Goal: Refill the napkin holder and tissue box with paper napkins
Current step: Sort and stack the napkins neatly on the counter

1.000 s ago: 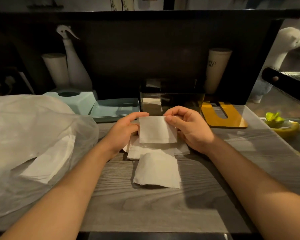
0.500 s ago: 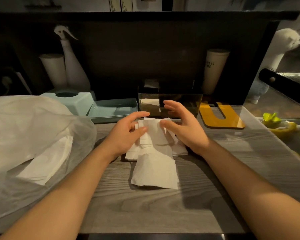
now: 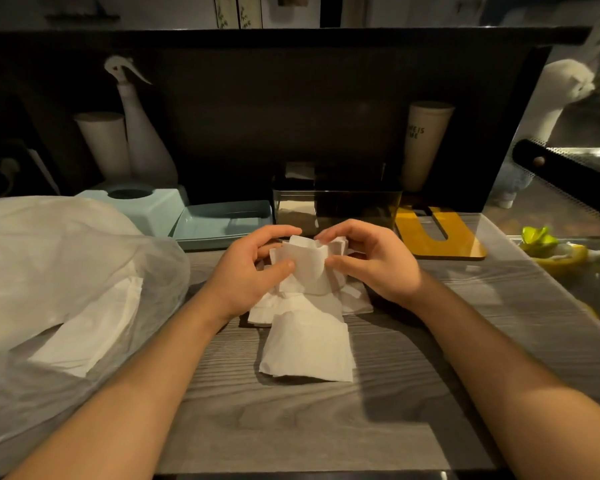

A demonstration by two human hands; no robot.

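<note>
Head view: your left hand (image 3: 253, 271) and right hand (image 3: 371, 261) both pinch a napkin bundle (image 3: 305, 268). Just beyond them the napkin holder (image 3: 336, 206) looks largely unfilled; most refilling remains.

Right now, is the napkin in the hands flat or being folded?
Being folded. The napkin bows up between the left hand and right hand, both pinching its edges above the loose napkin pile.
</note>
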